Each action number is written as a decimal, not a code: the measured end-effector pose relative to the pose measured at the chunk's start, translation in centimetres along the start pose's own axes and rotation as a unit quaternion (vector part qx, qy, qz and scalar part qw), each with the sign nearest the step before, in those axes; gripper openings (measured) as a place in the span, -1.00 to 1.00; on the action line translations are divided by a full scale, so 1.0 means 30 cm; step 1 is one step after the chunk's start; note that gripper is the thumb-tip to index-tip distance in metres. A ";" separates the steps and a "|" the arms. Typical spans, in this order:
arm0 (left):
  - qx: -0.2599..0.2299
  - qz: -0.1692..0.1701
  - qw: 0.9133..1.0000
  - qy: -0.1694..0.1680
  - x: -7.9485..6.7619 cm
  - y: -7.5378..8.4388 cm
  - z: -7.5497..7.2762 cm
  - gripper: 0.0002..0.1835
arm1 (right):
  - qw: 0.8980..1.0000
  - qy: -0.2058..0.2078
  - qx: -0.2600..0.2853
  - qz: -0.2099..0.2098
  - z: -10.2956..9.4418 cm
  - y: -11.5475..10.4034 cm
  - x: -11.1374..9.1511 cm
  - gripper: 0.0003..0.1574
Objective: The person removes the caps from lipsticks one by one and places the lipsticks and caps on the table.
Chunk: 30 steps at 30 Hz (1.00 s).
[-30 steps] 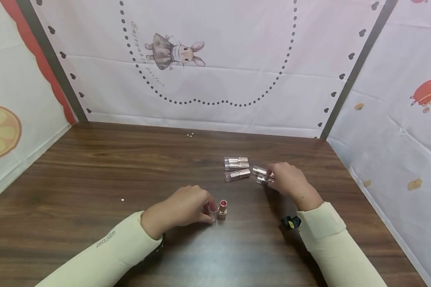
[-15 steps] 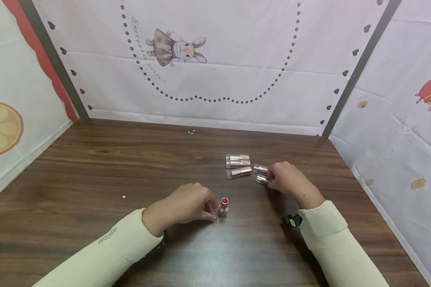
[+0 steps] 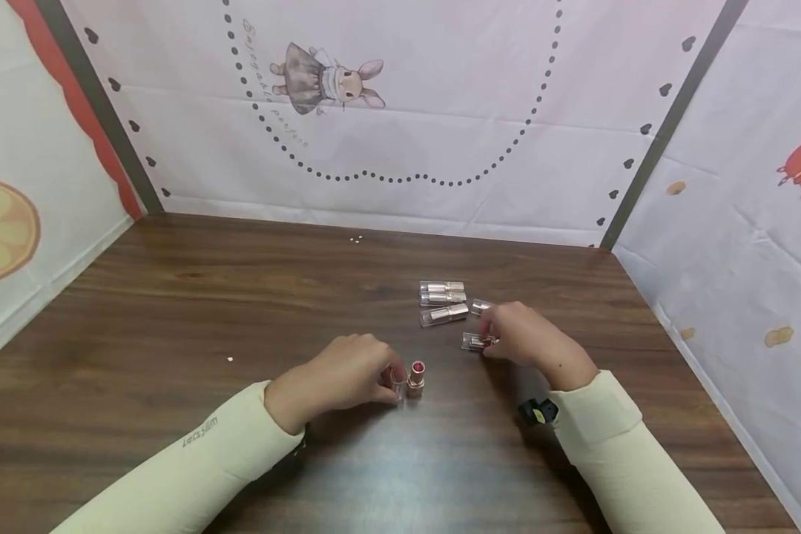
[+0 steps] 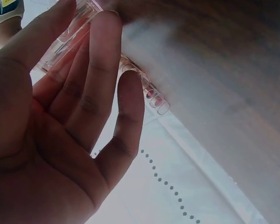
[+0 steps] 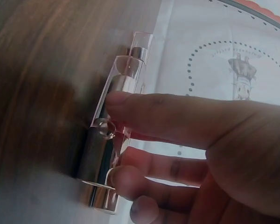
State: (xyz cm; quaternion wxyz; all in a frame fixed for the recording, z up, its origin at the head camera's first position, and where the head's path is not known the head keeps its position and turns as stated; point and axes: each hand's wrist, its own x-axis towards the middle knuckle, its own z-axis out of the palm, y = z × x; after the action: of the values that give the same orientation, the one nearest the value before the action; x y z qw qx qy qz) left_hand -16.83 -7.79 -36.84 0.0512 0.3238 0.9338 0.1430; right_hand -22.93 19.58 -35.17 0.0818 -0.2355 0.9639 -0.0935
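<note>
My left hand (image 3: 347, 374) pinches a clear lipstick cap (image 3: 398, 386) between thumb and fingers, low over the table. Right beside that cap, an uncapped lipstick (image 3: 416, 380) stands upright with its red tip showing. My right hand (image 3: 523, 335) grips a capped lipstick (image 3: 474, 341), which lies sideways with its clear end pointing left. In the right wrist view the thumb lies across this lipstick (image 5: 121, 84), its metallic base below. Another capped lipstick (image 3: 482, 306) lies just behind my right hand, partly hidden by it.
Several capped lipsticks (image 3: 443, 298) lie side by side left of my right hand. Small white bits (image 3: 356, 239) are at the back of the table (image 3: 274, 282), another (image 3: 230, 359) at left. Printed cloth walls (image 3: 440, 133) enclose the back and sides.
My right hand has moved slightly left and toward me with the gripped lipstick, away from the one behind it. My left hand still holds the cap beside the upright lipstick.
</note>
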 end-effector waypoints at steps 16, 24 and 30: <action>0.007 -0.004 1.000 0.004 0.004 -0.002 -0.009 -0.88 | 0.999 -0.008 -0.044 -0.004 -0.004 0.004 -0.001 -0.83; 0.005 -0.005 1.000 0.005 0.004 -0.002 -0.008 -0.86 | 1.000 0.004 -0.006 -0.029 0.002 -0.027 0.008 -0.81; 0.003 -0.011 1.000 -0.004 0.000 -0.002 -0.008 -0.85 | 0.997 0.013 0.021 -0.077 0.010 -0.069 0.011 -0.75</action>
State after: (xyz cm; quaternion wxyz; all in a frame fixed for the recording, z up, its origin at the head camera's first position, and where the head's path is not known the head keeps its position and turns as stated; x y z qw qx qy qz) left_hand -16.91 -7.89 -36.62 0.0555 0.3139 0.9377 0.1381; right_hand -22.26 17.59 -35.05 0.0664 -0.3057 0.9419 -0.1224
